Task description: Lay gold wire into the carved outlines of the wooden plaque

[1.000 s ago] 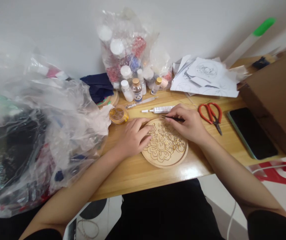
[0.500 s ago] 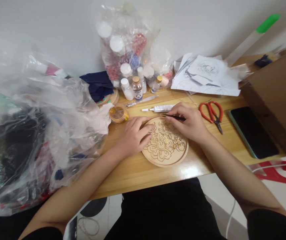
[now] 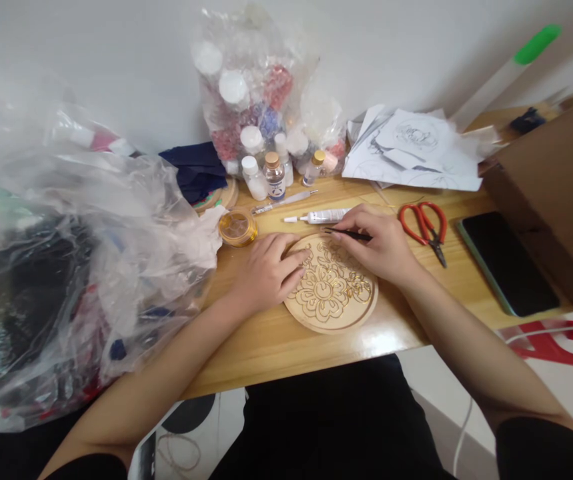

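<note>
Two bare forearms reach in from the near edge over a pale wooden table [image 3: 276, 347]. Between them, close to that edge, lies a round wooden disc [image 3: 333, 303] carved with a flower pattern outlined in gold.

The left hand [image 3: 266, 273] lies palm down on the table. Its fingers are stretched loosely side by side, their tips rest on the disc's left rim, and it grips nothing. The right hand [image 3: 383, 250] rests on the disc's far right part. Its thumb and fingers pinch a thin black tool [image 3: 351, 235], which lies almost level. The tool sticks out to the left of the grip, with its tip over the disc's far rim.

Just beyond that rim lies a white glue tube [image 3: 322, 217], nozzle pointing left. To its left, just beyond the left hand, sits a round spool of gold wire [image 3: 237, 228]. Red-handled scissors [image 3: 422, 225] lie just right of the right hand, and a dark phone [image 3: 509, 263] lies face up farther right, beside a cardboard box [image 3: 556, 193]. Crumpled clear plastic bags [image 3: 66, 267] heap up on the left.

Farther back stand a few small bottles [image 3: 266, 175] in front of a clear bag of jars [image 3: 251, 87] against the wall. Sheets with line drawings [image 3: 411, 150] are piled at the far right.
</note>
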Action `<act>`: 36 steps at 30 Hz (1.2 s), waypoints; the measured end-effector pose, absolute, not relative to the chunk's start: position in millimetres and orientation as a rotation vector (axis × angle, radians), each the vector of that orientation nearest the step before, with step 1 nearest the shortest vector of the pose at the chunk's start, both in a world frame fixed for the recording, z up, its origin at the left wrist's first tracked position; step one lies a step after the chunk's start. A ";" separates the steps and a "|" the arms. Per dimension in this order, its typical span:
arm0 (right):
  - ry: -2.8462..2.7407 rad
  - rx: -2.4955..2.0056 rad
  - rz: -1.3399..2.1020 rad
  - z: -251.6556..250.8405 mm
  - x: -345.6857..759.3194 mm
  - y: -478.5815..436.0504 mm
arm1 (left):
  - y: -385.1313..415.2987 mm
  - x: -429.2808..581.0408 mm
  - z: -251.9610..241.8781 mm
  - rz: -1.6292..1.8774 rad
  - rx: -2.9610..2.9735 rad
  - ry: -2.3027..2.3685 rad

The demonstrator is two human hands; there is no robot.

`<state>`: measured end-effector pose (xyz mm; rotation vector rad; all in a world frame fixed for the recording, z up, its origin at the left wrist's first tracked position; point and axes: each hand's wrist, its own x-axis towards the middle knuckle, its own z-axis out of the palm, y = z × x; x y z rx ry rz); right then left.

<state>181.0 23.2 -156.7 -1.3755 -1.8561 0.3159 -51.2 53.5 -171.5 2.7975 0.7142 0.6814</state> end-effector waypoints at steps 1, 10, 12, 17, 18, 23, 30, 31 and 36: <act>-1.856 -1.377 0.316 -156.8 181.0 23.3 | 53.5 -51.2 -171.4 0.678 2.800 0.716; -1.870 -1.380 0.320 -156.6 181.2 23.7 | 52.7 -51.9 -170.4 0.639 2.805 0.731; -1.867 -1.386 0.321 -156.8 181.2 23.8 | 52.6 -52.1 -170.5 0.639 2.804 0.729; -1.862 -1.371 0.329 -157.3 182.0 24.2 | 52.3 -51.7 -171.8 0.689 2.807 0.708; -1.863 -1.372 0.329 -157.3 182.1 24.3 | 52.1 -51.6 -172.1 0.699 2.805 0.705; -1.868 -1.378 0.312 -156.6 182.2 24.3 | 51.3 -51.7 -172.0 0.714 2.776 0.709; -1.862 -1.385 0.319 -156.5 183.0 24.3 | 51.3 -51.5 -169.8 0.730 2.806 0.676; -1.862 -1.390 0.321 -156.5 183.2 24.3 | 51.4 -51.5 -169.6 0.721 2.807 0.678; -1.865 -1.385 0.327 -156.0 183.2 23.8 | 51.2 -51.7 -169.3 0.685 2.792 0.691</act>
